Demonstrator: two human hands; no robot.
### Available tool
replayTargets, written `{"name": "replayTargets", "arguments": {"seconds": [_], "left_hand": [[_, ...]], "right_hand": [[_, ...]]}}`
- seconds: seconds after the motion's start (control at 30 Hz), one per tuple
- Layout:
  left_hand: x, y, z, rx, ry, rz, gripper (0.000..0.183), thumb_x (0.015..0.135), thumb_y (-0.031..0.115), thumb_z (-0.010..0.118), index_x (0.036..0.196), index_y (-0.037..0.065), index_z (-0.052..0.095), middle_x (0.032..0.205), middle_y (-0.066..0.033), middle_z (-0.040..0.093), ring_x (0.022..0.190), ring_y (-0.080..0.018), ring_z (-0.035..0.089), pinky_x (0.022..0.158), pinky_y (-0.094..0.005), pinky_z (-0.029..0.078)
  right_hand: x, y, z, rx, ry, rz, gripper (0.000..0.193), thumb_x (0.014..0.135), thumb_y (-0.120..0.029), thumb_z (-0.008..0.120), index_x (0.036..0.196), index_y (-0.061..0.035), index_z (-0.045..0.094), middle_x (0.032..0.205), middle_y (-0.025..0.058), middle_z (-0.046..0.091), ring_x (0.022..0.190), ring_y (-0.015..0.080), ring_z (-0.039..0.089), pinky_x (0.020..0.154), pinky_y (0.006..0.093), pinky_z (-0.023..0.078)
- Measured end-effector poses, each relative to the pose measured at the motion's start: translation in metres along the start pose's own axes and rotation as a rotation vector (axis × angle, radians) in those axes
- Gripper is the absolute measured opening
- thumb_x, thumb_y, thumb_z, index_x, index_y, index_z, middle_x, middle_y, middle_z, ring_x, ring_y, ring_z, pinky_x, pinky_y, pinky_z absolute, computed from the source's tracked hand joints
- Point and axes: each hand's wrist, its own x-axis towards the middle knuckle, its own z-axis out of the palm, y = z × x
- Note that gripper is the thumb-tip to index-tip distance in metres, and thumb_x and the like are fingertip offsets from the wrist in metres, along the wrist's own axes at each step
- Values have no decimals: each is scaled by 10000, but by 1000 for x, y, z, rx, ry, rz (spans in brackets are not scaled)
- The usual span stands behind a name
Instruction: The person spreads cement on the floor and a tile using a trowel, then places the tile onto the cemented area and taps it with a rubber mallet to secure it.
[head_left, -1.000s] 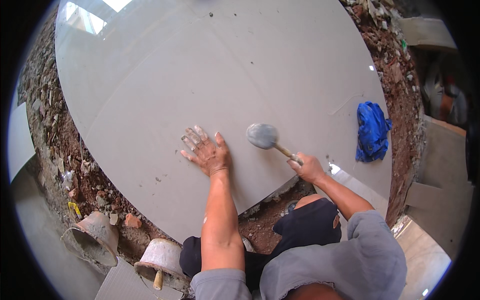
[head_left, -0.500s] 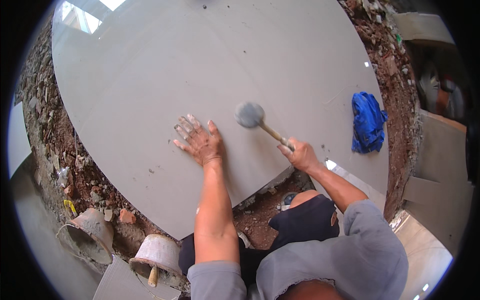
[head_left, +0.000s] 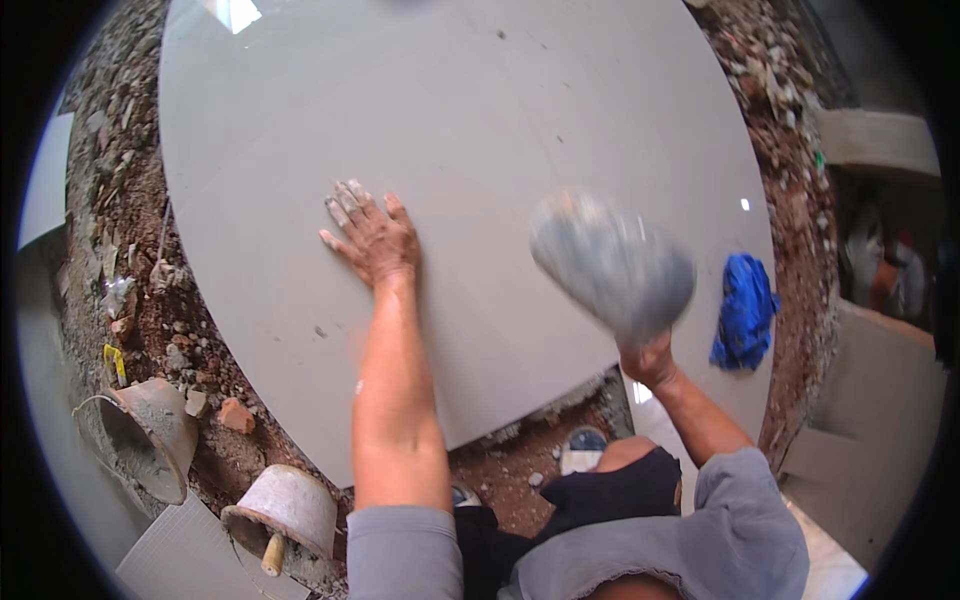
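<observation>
My left hand (head_left: 375,240) lies on a large, glossy pale-grey tile (head_left: 480,130), its fingers stretched out and marked with whitish dust. My right hand (head_left: 648,360) is closed round the handle of a rubber mallet (head_left: 612,265). The mallet's dark grey head is raised over the tile and smeared by motion; it hides most of the handle. To the right of the mallet a crumpled blue cloth or plastic piece (head_left: 745,315) rests on the tiled surface.
Reddish soil and rubble (head_left: 130,240) border the tile on both sides. Two mortar-stained buckets stand at lower left, one tipped (head_left: 155,430), the other (head_left: 290,505) with a wooden handle at its rim. A brick piece (head_left: 236,416) lies between them. Cardboard (head_left: 870,380) is at right.
The mallet has swung up from close above the tile, and its head looms larger. My left hand still rests flat on the tile. The whole view has shifted somewhat.
</observation>
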Motion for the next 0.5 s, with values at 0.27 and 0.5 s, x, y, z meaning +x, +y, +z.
{"name": "replayTargets", "arguments": {"seconds": [0.27,0.5], "left_hand": [[7,2,4,43,-19,-50,659,984,467,270,1525,106,163,1603,-68,100,1470,-271,111,1162,-578,28],[15,5,-3,50,-120,-77,705,964,482,300,1526,81,158,1606,-95,74,1475,-289,72,1160,-573,5]], "right_hand": [[-8,7,47,234,-172,450,295,912,-343,626,910,-53,572,720,144,590,625,367,607,559,433,475],[66,6,53,252,-214,538,314,925,-357,606,928,-44,583,663,121,559,602,354,593,557,414,477]]}}
